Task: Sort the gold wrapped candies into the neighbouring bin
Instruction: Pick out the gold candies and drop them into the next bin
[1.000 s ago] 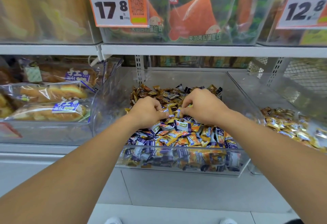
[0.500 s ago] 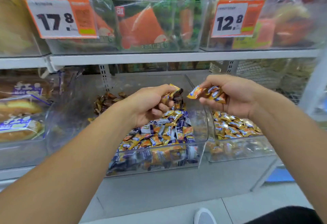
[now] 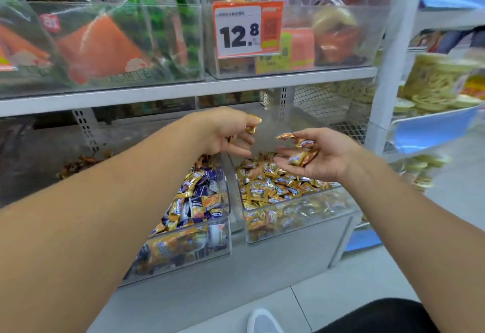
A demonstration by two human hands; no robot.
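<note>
Left grip (image 3: 225, 133) pinches gold candy (image 3: 252, 123); right grip (image 3: 321, 155) cupped loosely, candies (image 3: 301, 152) on palm, above neighbouring bin (image 3: 296, 217).

Shiny gold foil-wrapped candies (image 3: 278, 188) fill the clear bin at five o'clock; purple, white and orange wrapped candies (image 3: 199, 201) fill its neighbour; orange-and-white price tag (image 3: 245, 29), black digits, at twelve.
</note>
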